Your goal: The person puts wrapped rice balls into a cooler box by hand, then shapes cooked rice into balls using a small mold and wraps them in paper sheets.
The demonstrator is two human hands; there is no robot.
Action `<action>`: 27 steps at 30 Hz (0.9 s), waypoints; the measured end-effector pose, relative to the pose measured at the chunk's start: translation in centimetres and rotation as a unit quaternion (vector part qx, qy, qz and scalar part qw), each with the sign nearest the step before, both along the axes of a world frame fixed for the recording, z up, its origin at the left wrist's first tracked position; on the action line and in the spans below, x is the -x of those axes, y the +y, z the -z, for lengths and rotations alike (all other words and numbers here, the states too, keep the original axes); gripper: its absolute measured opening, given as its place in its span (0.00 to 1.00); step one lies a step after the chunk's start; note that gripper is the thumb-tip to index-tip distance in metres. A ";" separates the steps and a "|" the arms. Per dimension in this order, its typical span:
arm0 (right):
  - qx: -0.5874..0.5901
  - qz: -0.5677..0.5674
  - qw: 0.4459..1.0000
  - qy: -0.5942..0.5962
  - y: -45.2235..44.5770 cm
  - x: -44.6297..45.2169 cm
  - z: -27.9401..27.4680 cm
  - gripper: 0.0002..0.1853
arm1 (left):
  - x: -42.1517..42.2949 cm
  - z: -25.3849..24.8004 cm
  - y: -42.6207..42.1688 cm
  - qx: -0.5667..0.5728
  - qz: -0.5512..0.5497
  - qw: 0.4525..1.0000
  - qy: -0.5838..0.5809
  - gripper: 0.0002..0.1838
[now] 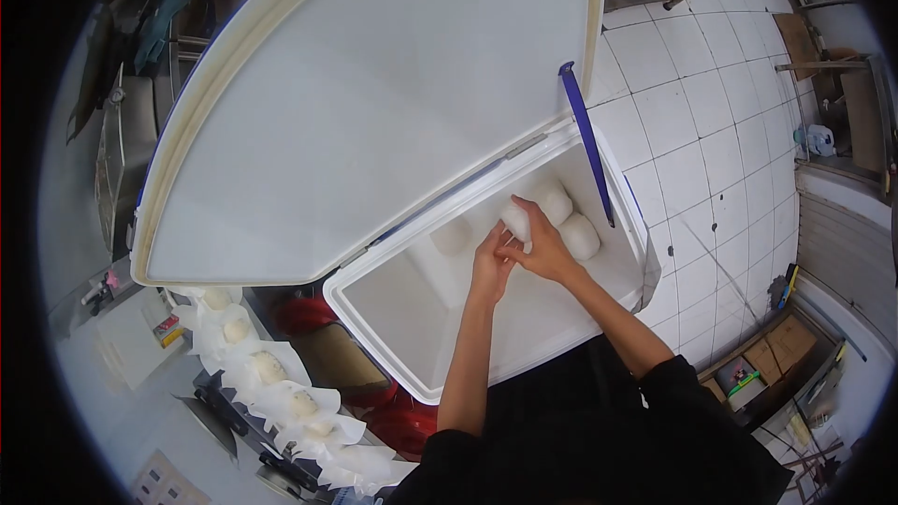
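Over the inside of an open white cooler box (374, 346), my two hands hold a white dough ball (515, 221) between them. My left hand (491, 266) curls at its lower left side. My right hand (543, 248) wraps the other side, thumb toward my left fingers. Beyond my right hand, white dough balls (578, 238) lie together at the right end of the box. A paler round lump (454, 237) sits by the back wall, left of my hands. My fingers hide part of the held ball.
The big lid (365, 103) stands raised at the back, with a blue strap (587, 145) at its right. Left of the box, filled white paper wrappers (268, 367) stand in a row beside a red stool (304, 315). White floor tiles (697, 112) stretch right, toward shelves (772, 355).
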State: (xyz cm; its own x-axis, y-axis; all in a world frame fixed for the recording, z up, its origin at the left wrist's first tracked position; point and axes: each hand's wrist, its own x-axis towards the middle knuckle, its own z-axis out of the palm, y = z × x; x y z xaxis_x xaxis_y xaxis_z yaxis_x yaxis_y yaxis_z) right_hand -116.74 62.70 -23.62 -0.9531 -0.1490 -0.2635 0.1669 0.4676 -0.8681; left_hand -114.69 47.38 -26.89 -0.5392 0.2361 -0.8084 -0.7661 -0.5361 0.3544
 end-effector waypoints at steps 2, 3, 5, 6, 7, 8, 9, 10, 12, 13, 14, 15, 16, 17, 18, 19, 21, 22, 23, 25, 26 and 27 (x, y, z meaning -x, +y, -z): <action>0.075 0.010 0.997 -0.004 1.4 -0.5 1.9 0.42 | 0.8 -2.0 0.5 0.123 0.073 0.989 0.032 0.29; 0.137 0.056 0.988 -0.030 1.1 -0.7 2.0 0.43 | 1.1 -2.6 1.1 0.197 0.106 0.974 0.041 0.30; 0.258 0.145 0.952 -0.077 0.3 -0.8 2.1 0.46 | 1.3 -2.5 1.5 0.194 0.107 0.975 0.033 0.32; 0.306 0.166 0.929 -0.126 0.2 -0.5 1.5 0.46 | 1.5 -1.9 1.4 0.117 0.078 0.990 0.016 0.32; 0.352 0.186 0.900 -0.177 0.1 -0.2 0.5 0.46 | 1.6 -1.5 1.3 0.040 0.049 0.998 -0.002 0.33; 0.396 0.206 0.865 -0.228 0.0 -0.3 -0.2 0.46 | 1.6 -1.1 1.2 0.015 0.042 0.999 0.001 0.33; 0.314 0.201 0.910 -0.181 -0.3 -0.5 0.2 0.45 | 1.8 -0.6 1.2 -0.011 0.034 0.999 0.005 0.34; 0.228 0.194 0.945 -0.132 -0.6 -0.6 0.5 0.44 | 1.9 -0.1 1.3 -0.037 0.026 0.999 0.008 0.34; 0.063 0.149 0.986 -0.031 -0.1 -1.3 0.1 0.42 | 1.9 1.2 2.7 0.047 0.000 0.997 0.056 0.34; -0.016 0.111 0.993 0.021 0.6 -1.0 -2.6 0.40 | 2.2 2.1 3.4 0.088 -0.013 0.993 0.081 0.34; -0.095 0.072 0.990 0.072 1.2 -0.8 -4.8 0.39 | 2.7 3.4 3.9 0.174 0.012 0.971 0.166 0.32; -0.098 0.076 0.987 0.104 1.8 -1.5 -5.9 0.37 | 3.1 4.9 4.3 0.257 0.037 0.933 0.248 0.30; -0.099 0.079 0.982 0.136 2.8 -2.5 -6.7 0.35 | 3.6 6.2 4.7 0.337 0.059 0.881 0.326 0.27; -0.100 0.082 0.977 0.170 4.0 -3.2 -7.3 0.34 | 4.1 7.3 5.4 0.338 0.067 0.883 0.320 0.27; -0.150 0.100 0.960 0.213 5.4 -4.0 -8.1 0.32 | 4.5 8.2 6.1 0.340 0.076 0.884 0.312 0.26; -0.198 0.118 0.940 0.252 6.8 -4.7 -8.5 0.30 | 4.5 9.4 6.7 0.343 0.085 0.885 0.304 0.26; -0.255 0.216 0.905 0.264 9.0 -5.5 -7.9 0.28 | 4.8 12.6 8.4 0.315 0.064 0.913 0.251 0.25; -0.251 0.238 0.909 0.234 10.3 -5.8 -7.4 0.27 | 4.8 14.2 9.0 0.301 0.053 0.925 0.224 0.24; -0.247 0.260 0.911 0.205 11.5 -6.1 -6.9 0.26 | 4.8 15.6 9.6 0.310 0.064 0.923 0.217 0.24; -0.206 0.316 0.916 0.136 12.1 -6.2 -6.5 0.27 | 4.9 18.2 10.3 0.352 0.089 0.900 0.240 0.25; -0.192 0.305 0.923 0.134 12.0 -5.9 -6.5 0.28 | 4.9 19.5 10.5 0.386 0.102 0.877 0.268 0.25; -0.180 0.295 0.929 0.131 11.9 -5.7 -6.6 0.28 | 5.1 20.2 10.7 0.441 0.120 0.826 0.330 0.26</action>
State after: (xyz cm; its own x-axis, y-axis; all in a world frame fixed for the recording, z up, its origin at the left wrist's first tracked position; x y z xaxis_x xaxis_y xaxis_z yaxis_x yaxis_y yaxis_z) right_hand -110.99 74.56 -17.07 -0.8791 0.4731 0.0577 0.2912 0.6290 -0.7208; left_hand -119.80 58.07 -47.13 -0.9546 -0.1232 -0.2713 -0.2962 0.2923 0.9093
